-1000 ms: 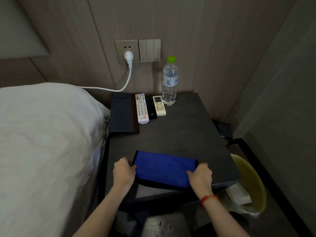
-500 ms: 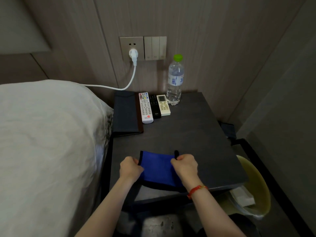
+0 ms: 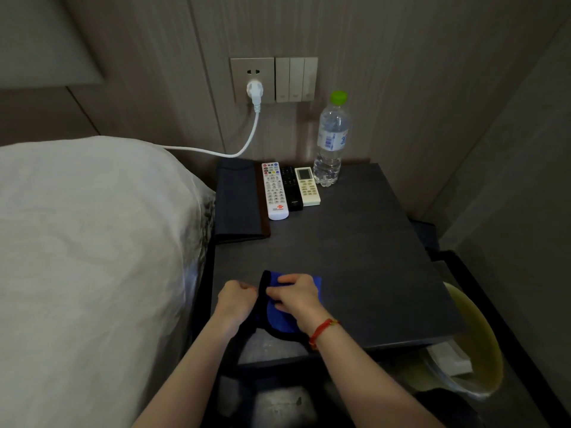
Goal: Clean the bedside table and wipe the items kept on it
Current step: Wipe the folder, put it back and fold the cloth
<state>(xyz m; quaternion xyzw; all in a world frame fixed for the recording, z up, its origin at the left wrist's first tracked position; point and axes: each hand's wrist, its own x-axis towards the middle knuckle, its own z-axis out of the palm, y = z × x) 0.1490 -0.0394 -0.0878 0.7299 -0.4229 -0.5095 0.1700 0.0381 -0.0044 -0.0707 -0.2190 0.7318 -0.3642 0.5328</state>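
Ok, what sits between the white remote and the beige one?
In the head view, a black remote lies between the white remote and beige remote.

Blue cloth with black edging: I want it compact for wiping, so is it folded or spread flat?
Folded: the blue cloth with black edging is doubled over between both hands.

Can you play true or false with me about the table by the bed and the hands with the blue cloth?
1. Both hands, left hand and right hand, hold the blue cloth. True.
2. The water bottle has a red cap. False: it is green.
3. Three remotes lie side by side, the white remote the longest. True.
4. The bottle lies on its side. False: it stands upright on the bedside table.
5. A white plug is in the wall socket. True.
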